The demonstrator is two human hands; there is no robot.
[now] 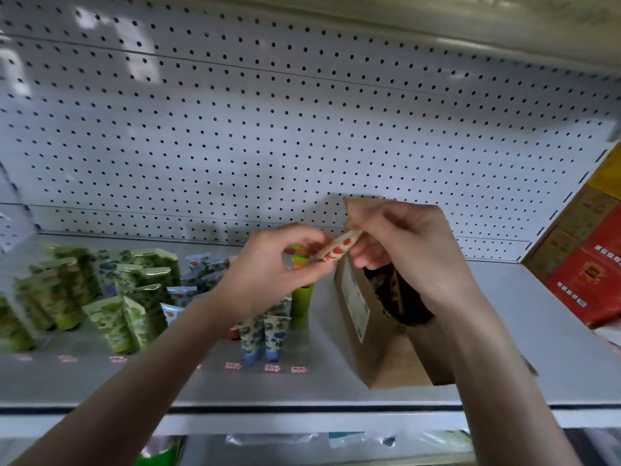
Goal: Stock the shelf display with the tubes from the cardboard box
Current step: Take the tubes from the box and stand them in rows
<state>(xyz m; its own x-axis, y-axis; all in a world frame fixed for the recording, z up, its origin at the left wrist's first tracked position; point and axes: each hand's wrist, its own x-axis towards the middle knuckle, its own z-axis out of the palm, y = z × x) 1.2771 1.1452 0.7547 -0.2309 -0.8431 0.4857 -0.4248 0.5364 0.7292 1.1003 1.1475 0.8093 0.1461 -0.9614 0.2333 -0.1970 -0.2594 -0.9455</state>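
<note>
Both hands meet above the shelf. The left hand (268,267) pinches the lower end of a red-spotted tube (339,248) and the right hand (406,250) pinches its upper end, apparently turning it so it can be stood with the stock. Just below the right hand, the open cardboard box (386,351) stands on the shelf (521,331), likely set beside the display to keep reaches short. What it still holds is too dark to tell. To its left, blue-patterned tubes (265,334) stand cap-down at the shelf front, with green-patterned tubes (67,297) ranked in rows beyond. Red cartons (591,267) are stacked at far right.
</note>
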